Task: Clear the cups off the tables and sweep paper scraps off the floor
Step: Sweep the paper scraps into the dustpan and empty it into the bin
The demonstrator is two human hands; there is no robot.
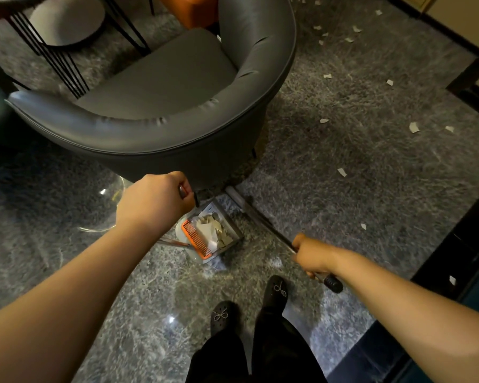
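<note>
Here, left hand (155,201) fingers clenched round the dustpan handle (195,199) at frame centre, keeping the pan upright so its load stays in. Right hand (311,255), lower right of centre, grasps the broom handle (263,222); the shaft angles up-left, its head near the base of the grey armchair (155,106). Dustpan (213,233) sits just below the chair, already holding paper scraps and an orange comb strip (195,239). Loose scraps (414,127) lie scattered across the right and upper right floor, well apart from the pan: sweeping likely unfinished.
</note>
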